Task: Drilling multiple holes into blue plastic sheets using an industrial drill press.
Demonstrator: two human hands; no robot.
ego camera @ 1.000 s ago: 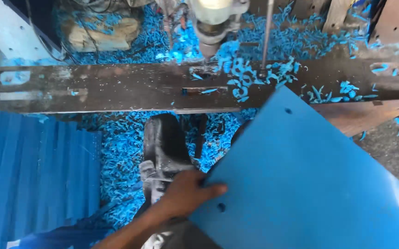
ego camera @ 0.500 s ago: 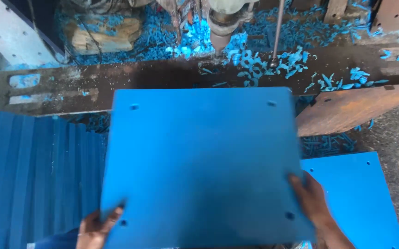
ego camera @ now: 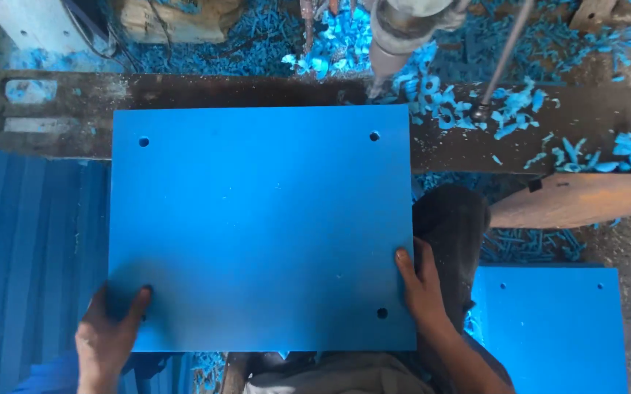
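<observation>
Since the earlier frame, the blue plate [ego camera: 261, 226] had slid farther onto the dark steel bed [ego camera: 549, 117], its far right corner now just under the drill head [ego camera: 403, 33]. The left hand [ego camera: 107, 339] clamped the near left corner, thumb on top; the right hand [ego camera: 423, 288] lay flat against the right edge, fingers together. Keeping the plate level and square would serve well. Stacked blue sheets [ego camera: 31, 255] crowded the left; another plate [ego camera: 549, 328] sat near right.
</observation>
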